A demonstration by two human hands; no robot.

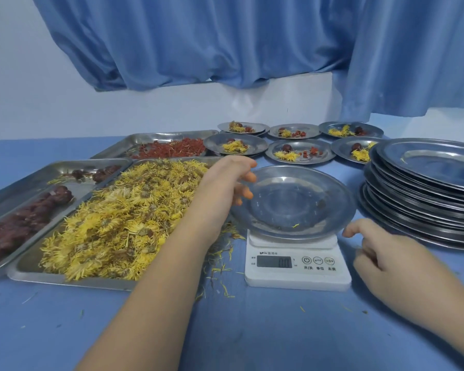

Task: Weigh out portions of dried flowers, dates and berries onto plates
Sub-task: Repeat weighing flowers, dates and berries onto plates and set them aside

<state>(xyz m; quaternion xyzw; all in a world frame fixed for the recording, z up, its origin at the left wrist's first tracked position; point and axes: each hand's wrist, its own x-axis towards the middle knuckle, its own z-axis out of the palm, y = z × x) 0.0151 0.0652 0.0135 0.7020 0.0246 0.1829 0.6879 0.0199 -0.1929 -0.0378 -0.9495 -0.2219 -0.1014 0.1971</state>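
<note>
An empty steel plate [292, 202] sits on a small white kitchen scale [296, 263] at centre right. My left hand [225, 180] is at the plate's left rim, fingers loosely curled and touching its edge. Just off the plate's right front rim, my right hand [373, 250] hovers over the table, fingers relaxed and holding nothing. A large tray of yellow dried flowers [118, 220] lies left of the scale. Dark red dates [19, 226] fill the tray at far left. Red berries [172, 148] lie in the tray behind.
Several filled plates [300, 152] with flowers, a date and berries stand in two rows at the back. A tall stack of empty steel plates [423, 194] stands at the right. Loose petals litter the blue table [225, 330] near the scale. A blue curtain hangs behind.
</note>
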